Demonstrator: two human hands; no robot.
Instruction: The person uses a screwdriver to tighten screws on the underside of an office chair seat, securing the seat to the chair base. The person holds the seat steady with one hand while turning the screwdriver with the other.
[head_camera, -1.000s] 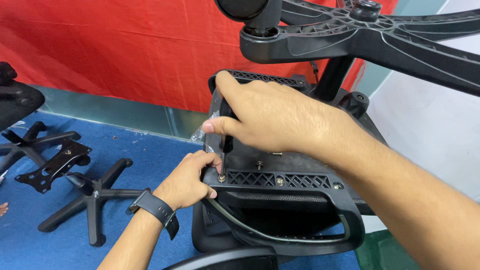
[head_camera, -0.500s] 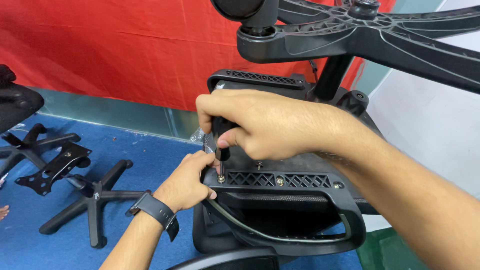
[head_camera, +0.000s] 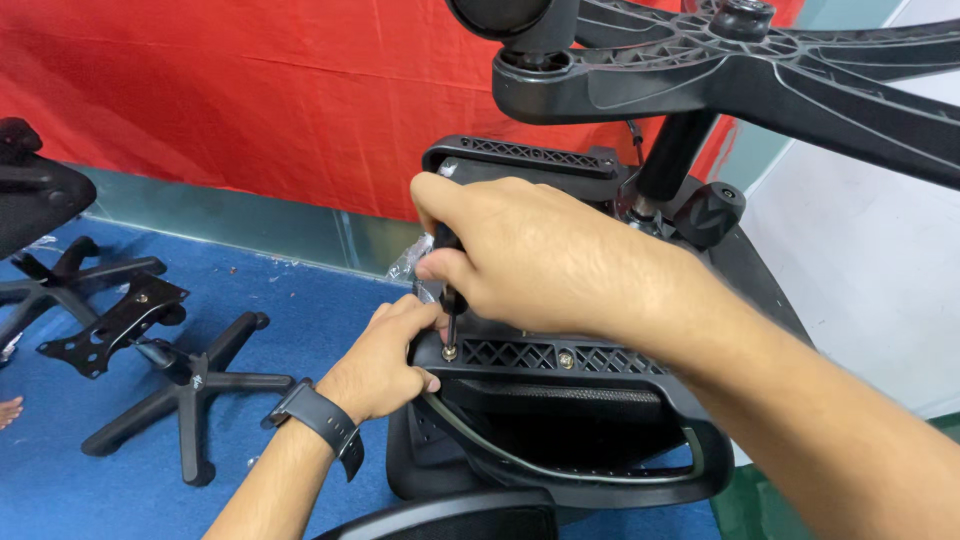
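- The chair (head_camera: 560, 400) lay upside down and filled the middle of the view; its star base (head_camera: 740, 70) hung over it at the top edge, so room above the hands was tight.
- Left of the chair, blue floor (head_camera: 100, 470) lay open, with a loose star base (head_camera: 185, 385) and a flat metal plate (head_camera: 110, 325) well apart from it.
- Behind the chair stood a red cloth (head_camera: 220, 100); to its right, a white wall (head_camera: 880, 270).
- The right hand (head_camera: 530, 260) was closed around a screwdriver (head_camera: 448, 300) (only its dark handle and thin shaft showed), tip on a screw (head_camera: 450, 352) at the chair's ribbed bracket.
- The left hand (head_camera: 385, 360), a dark watch (head_camera: 320, 425) on its wrist, curled against the bracket beside that screw, fingers pinched at the shaft; whether it gripped anything I cannot tell.
- The bracket was black plastic with a lattice edge; a second screw (head_camera: 566, 358) sat just right of the first.
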